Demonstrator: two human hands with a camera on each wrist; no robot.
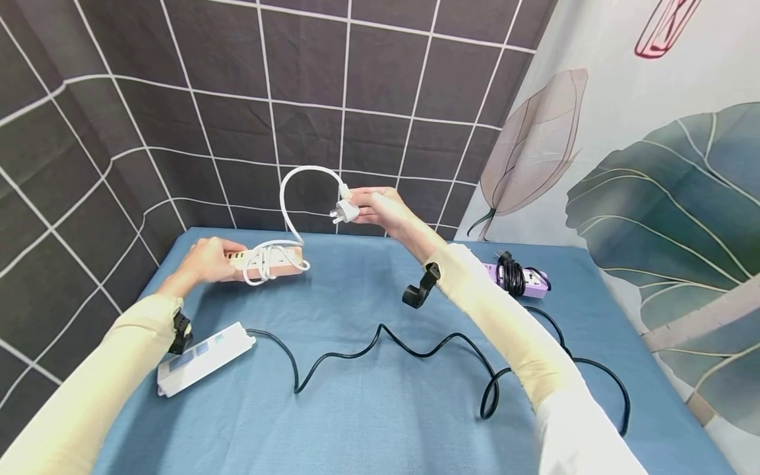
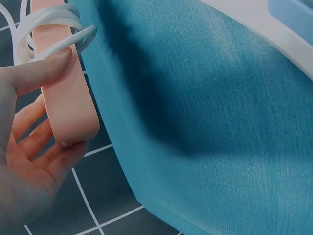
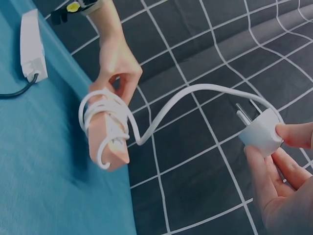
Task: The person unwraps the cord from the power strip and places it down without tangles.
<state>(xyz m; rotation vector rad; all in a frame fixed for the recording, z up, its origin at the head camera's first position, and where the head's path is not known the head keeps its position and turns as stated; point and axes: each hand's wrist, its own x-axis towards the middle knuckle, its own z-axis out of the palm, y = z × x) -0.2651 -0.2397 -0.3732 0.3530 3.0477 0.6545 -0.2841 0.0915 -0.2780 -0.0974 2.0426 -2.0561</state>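
My left hand [image 1: 209,261] grips one end of a pink power strip [image 2: 72,105] near the table's back left edge. White cord [image 3: 105,110] is wound in several loops around the strip's middle. From those loops the cord arches up to a white plug [image 3: 261,133], which my right hand [image 1: 382,210] pinches between thumb and fingers. In the head view the plug is raised against the dark tiled backdrop, its metal prongs pointing left, away from the right hand.
A white power strip [image 1: 204,359] lies front left, and its black cord [image 1: 362,354] snakes rightward across the blue table [image 1: 380,409]. At back right sits a purple power strip [image 1: 536,282] with a black cord bundle [image 1: 512,274], partly behind my right sleeve.
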